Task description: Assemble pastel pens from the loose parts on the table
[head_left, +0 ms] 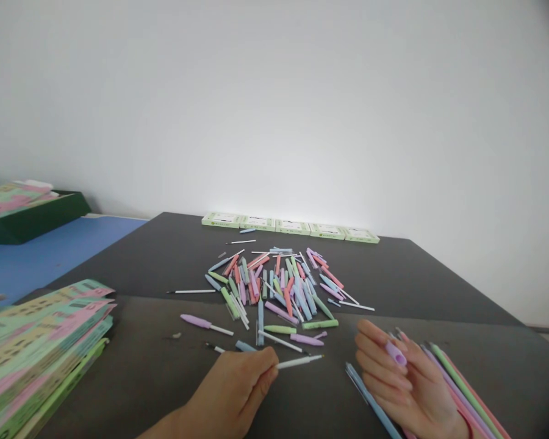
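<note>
Pale wall [274,122] bounds the dark worktop [407,280] on its far side. For directions, take the pile of pen parts [290,289] as the clock centre, 12 o'clock toward the wall. A row of five light-green boxes [293,227] stands at 12 o'clock. A stack of printed packets [50,347] lies between 8 and 9 o'clock.

The left hand [238,387], between 6 and 7 o'clock, is clamped on a white rod [297,363], tip directed toward 3 o'clock. The right hand [407,378], at 4 o'clock, has its fingers curled around a lilac tube [396,355]; whether it grips a further part cannot be determined.

Status: the long pens [466,390] just beside the right wrist, at 4 o'clock, and a blue pen [370,399] near that hand appear complete. At 8 o'clock, a lilac piece [196,321] carries a protruding rod and appears partly assembled. The pile is large, mixed and mostly separate, so the greater share appears outstanding. The rod and tube are apart.
</note>
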The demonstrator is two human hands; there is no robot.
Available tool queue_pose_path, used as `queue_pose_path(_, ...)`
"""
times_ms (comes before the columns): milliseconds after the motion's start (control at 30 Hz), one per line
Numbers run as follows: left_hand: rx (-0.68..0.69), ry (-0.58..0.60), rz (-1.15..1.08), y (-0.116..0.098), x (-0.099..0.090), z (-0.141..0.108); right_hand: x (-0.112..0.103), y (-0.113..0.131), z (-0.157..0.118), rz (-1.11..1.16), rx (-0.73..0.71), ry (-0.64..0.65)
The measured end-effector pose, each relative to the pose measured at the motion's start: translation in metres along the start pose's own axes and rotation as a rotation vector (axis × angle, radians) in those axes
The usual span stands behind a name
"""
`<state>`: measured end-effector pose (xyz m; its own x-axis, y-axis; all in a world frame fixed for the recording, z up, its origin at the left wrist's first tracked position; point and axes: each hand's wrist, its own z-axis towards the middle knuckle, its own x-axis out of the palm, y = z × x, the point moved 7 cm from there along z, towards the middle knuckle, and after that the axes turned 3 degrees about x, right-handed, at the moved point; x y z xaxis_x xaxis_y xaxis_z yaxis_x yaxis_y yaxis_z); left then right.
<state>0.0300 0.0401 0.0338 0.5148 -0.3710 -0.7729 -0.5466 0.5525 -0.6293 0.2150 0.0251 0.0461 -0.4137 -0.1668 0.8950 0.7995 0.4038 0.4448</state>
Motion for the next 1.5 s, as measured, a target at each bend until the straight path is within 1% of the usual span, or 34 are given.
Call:
queue_pose_path(100,-0.011,-0.007,-0.013,0.001,0.001,0.000,-0.005,0.004,-0.001,-0.115,-0.027,-0.074)
queue_pose_path(167,-0.030,-0.016,-0.031,0.005,0.001,0.000,-0.009,0.008,0.003,-0.348,-0.024,-0.136)
queue_pose_path(200,-0.044,-0.022,-0.043,0.007,0.001,0.000,-0.010,0.010,0.007,-0.539,-0.011,-0.169)
queue_pose_path(233,-0.061,-0.032,-0.056,0.010,0.001,0.001,-0.010,0.012,0.013,-0.778,-0.002,-0.205)
queue_pose_path(300,-0.087,-0.062,-0.085,0.015,-0.001,0.002,-0.006,0.015,0.026,-1.326,-0.013,-0.256)
queue_pose_path(333,-0.094,-0.080,-0.099,0.017,-0.003,0.002,-0.001,0.015,0.034,-1.583,-0.049,-0.260)
queue_pose_path(367,-0.098,-0.098,-0.112,0.019,-0.004,0.003,0.006,0.010,0.042,-1.794,-0.072,-0.226)
queue_pose_path(433,-0.108,-0.126,-0.135,0.021,-0.007,0.003,0.020,-0.005,0.055,-2.084,-0.110,-0.092)
queue_pose_path(500,-0.125,-0.137,-0.159,0.023,-0.009,0.004,0.031,-0.017,0.064,-2.230,-0.144,0.018)
queue_pose_path(567,-0.143,-0.143,-0.185,0.026,-0.010,0.005,0.038,-0.019,0.067,-2.282,-0.168,0.059)
queue_pose_path(667,-0.156,-0.162,-0.234,0.029,-0.012,0.006,0.040,-0.007,0.065,-2.208,-0.188,0.036)
queue_pose_path(700,-0.157,-0.176,-0.251,0.030,-0.013,0.007,0.037,-0.001,0.063,-2.127,-0.168,0.003)
queue_pose_path(733,-0.155,-0.194,-0.269,0.030,-0.014,0.007,0.031,0.005,0.061,-1.999,-0.128,-0.044)
queue_pose_path(767,-0.152,-0.209,-0.284,0.030,-0.016,0.007,0.023,0.012,0.059,-1.818,-0.086,-0.105)
queue_pose_path(800,-0.148,-0.220,-0.297,0.030,-0.017,0.008,0.015,0.018,0.056,-1.587,-0.050,-0.166)
queue_pose_path(867,-0.139,-0.226,-0.311,0.029,-0.017,0.007,0.001,0.023,0.049,-1.056,-0.011,-0.235)
queue_pose_path(933,-0.137,-0.215,-0.310,0.030,-0.015,0.007,-0.005,0.023,0.043,-0.608,-0.003,-0.230)
queue_pose_path(967,-0.138,-0.212,-0.305,0.030,-0.013,0.007,-0.004,0.020,0.041,-0.453,0.009,-0.209)
queue_pose_path(1033,-0.142,-0.213,-0.296,0.032,-0.012,0.007,0.001,0.016,0.038,-0.260,0.027,-0.165)
queue_pose_path(1167,-0.146,-0.193,-0.293,0.034,-0.010,0.006,0.012,0.012,0.035,-0.078,0.008,-0.125)
queue_pose_path(1333,-0.153,-0.159,-0.285,0.031,-0.008,0.007,0.016,0.010,0.033,0.040,0.018,-0.128)
queue_pose_path(1400,-0.156,-0.160,-0.283,0.031,-0.007,0.006,0.015,0.012,0.032,0.006,0.002,-0.141)
queue_pose_path(1433,-0.156,-0.163,-0.283,0.031,-0.007,0.006,0.015,0.013,0.031,-0.046,-0.013,-0.154)
queue_pose_path(1500,-0.155,-0.164,-0.285,0.031,-0.007,0.006,0.014,0.016,0.030,-0.253,-0.059,-0.195)
